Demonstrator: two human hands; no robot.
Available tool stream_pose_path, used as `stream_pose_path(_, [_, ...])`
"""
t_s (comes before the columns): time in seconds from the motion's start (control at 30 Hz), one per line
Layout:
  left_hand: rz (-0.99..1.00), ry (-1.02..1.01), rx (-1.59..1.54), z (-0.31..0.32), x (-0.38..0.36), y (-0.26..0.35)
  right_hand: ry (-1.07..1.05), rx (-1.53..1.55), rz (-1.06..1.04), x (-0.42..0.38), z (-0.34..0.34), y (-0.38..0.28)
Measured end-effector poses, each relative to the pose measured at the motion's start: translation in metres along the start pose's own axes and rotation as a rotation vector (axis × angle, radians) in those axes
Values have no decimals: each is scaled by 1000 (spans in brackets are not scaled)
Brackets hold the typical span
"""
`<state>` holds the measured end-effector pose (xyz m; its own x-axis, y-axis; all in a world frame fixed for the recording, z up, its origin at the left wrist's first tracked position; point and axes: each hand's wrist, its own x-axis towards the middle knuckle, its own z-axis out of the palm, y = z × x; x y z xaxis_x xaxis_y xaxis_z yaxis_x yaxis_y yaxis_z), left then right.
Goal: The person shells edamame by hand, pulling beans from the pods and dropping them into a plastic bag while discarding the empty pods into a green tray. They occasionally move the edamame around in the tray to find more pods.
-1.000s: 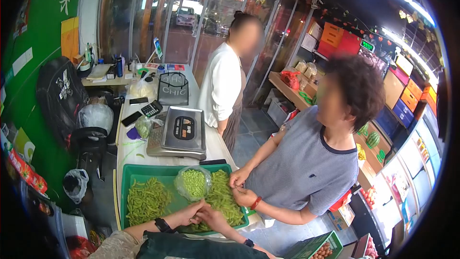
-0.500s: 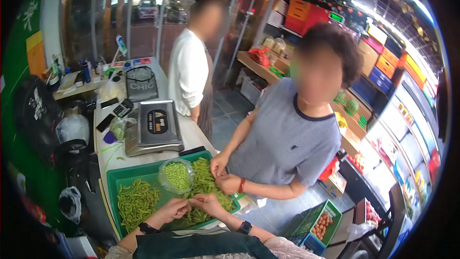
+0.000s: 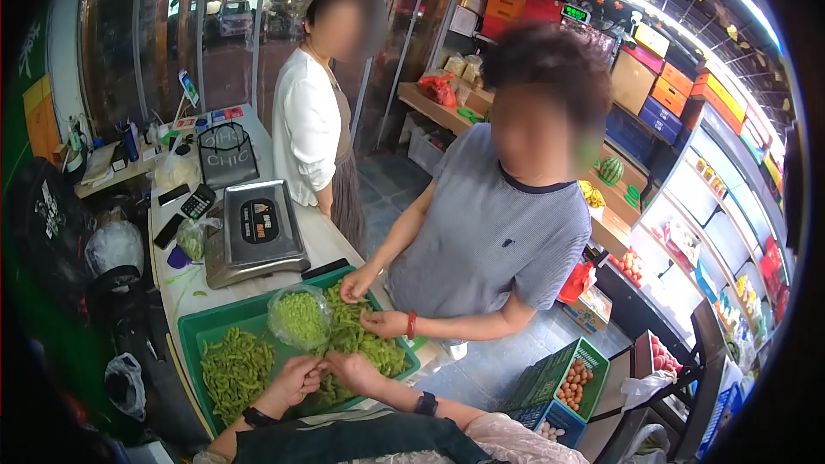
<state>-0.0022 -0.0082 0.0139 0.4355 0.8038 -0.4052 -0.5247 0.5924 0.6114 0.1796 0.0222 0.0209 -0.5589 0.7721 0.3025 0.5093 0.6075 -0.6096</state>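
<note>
My left hand (image 3: 296, 380) and my right hand (image 3: 354, 374) meet low over a wide, shallow green plastic tray (image 3: 228, 318), fingertips drawn in and almost touching, as if pinching something small; I cannot tell whether a pod is between them. Slim green bean pods lie in two heaps inside the tray: the left heap (image 3: 236, 369) beside my left hand, and the right heap (image 3: 369, 348) just beyond my right. Between the heaps, close to my fingertips, sits a clear plastic bag of pale green shelled beans (image 3: 301, 320). Across from me, a person in a grey short-sleeved shirt (image 3: 507, 241) has both hands above the right heap, near mine. A flat silver weighing scale (image 3: 262, 223) stands on the pale counter (image 3: 331, 245) beyond the tray. The bag's thin, soft sides look easy to dent, so a knuckle bumping it could tip beans among the pods. Our hands could also knock over that shared heap, and a careless pinch could send a small bean skidding away.
</note>
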Motion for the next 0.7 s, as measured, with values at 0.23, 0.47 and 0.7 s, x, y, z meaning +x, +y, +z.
stream_pose_path(0.23, [19, -59, -22, 4, -4, 4, -5, 44, -13, 3, 1, 7])
stream_pose_path(0.47, [18, 10, 46, 12, -9, 12, -63, -153, -155, 4, 9, 15])
stream_pose_path(0.7, [56, 84, 17, 1, 0, 2, -79, -228, -93, 3, 16, 10])
